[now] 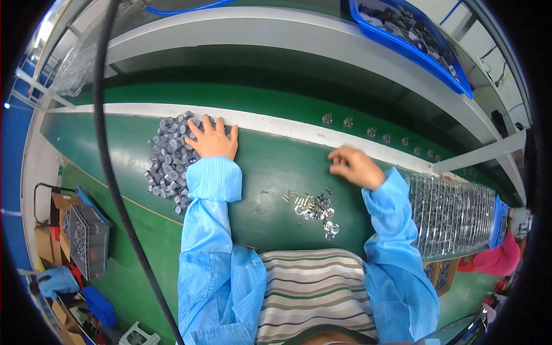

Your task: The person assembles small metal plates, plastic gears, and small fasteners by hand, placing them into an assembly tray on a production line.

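Note:
My left hand (215, 140) lies with spread fingers on the right side of a heap of small grey round caps (171, 164), at the left of the green table. It grips none of them. My right hand (359, 167) hovers over the table near the white rail. Its fingers are loosely bent, with a gap between the fingertips and nothing visible in them. Between my forearms lies a small scatter of metal pins (307, 200) and shiny clear-and-silver round pieces (330, 229).
Beyond the white rail (276, 127), small shiny pieces (372, 133) stand in a row on a green strip. Stacked clear trays (451, 215) stand at the right. A blue bin (420, 46) of parts sits on the shelf above. A dark cable (109, 155) hangs at the left.

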The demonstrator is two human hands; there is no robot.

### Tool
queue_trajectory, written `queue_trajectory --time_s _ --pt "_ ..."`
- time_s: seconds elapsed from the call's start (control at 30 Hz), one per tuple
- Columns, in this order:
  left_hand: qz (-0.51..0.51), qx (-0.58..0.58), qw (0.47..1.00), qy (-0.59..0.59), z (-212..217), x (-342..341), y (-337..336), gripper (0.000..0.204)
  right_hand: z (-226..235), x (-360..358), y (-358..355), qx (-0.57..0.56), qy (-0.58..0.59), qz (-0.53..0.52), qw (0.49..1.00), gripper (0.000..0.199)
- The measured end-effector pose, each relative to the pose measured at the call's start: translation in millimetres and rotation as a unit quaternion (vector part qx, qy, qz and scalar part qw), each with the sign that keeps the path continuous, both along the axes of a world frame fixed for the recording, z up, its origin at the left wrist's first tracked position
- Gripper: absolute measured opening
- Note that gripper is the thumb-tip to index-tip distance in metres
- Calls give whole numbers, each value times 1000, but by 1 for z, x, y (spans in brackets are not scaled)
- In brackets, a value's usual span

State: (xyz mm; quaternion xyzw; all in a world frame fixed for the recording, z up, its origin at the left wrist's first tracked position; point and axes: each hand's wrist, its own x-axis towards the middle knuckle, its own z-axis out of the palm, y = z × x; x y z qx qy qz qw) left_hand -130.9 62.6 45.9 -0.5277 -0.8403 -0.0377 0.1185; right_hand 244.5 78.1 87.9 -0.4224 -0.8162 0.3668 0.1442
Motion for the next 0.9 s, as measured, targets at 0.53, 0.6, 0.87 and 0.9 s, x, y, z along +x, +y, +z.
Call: queue_trajectory --time_s 0.53,0.6,0.87,0.9 --pt "-453 68 873 -165 2 55 -41 17 -23 -29 -10 323 -48 37 945 9" --pt "-464 80 872 -132 5 54 -41 17 -33 -29 -12 334 -51 47 940 9" --pt "-406 228 833 -300 29 105 -50 21 -27 -40 -9 181 62 -84 978 15" --pt "-375 262 800 -388 32 119 -52 23 -33 -42 -7 198 60 -46 977 14"
